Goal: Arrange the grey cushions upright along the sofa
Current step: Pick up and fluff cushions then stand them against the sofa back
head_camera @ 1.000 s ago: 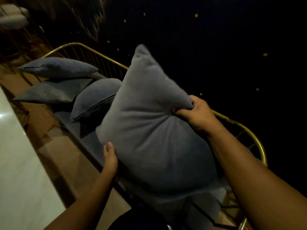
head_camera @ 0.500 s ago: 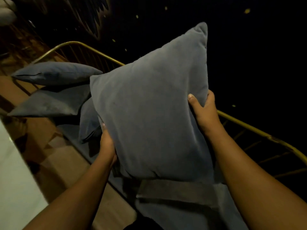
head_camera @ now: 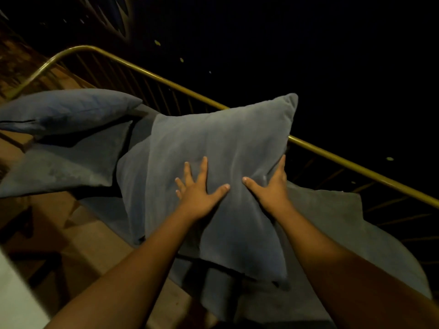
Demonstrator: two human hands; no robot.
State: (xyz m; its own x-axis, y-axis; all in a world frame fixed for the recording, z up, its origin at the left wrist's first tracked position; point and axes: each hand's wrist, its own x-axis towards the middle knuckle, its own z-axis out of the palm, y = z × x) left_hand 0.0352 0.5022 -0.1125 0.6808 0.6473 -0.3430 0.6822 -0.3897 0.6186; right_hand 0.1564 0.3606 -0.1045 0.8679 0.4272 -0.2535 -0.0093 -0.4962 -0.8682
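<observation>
A large grey cushion [head_camera: 213,148] leans against the gold rail of the sofa [head_camera: 190,93], standing roughly upright. My left hand [head_camera: 199,188] lies flat on its front face with fingers spread. My right hand [head_camera: 270,186] presses its right side, fingers reaching around the cushion's right edge. To the left, two more grey cushions lean in a row: one at the far end [head_camera: 66,108] and one in front of it [head_camera: 71,165]. Another grey cushion [head_camera: 344,233] lies at the right, behind my right forearm.
The sofa's grey seat [head_camera: 104,207] runs diagonally from upper left to lower right. A brown patterned floor [head_camera: 78,236] lies left of it, with a white surface [head_camera: 14,302] at the lower left corner. The wall behind the rail is dark.
The cushion went from being held in the air by both hands to resting against the rail. Both hands moved from gripping its edges to pressing its front.
</observation>
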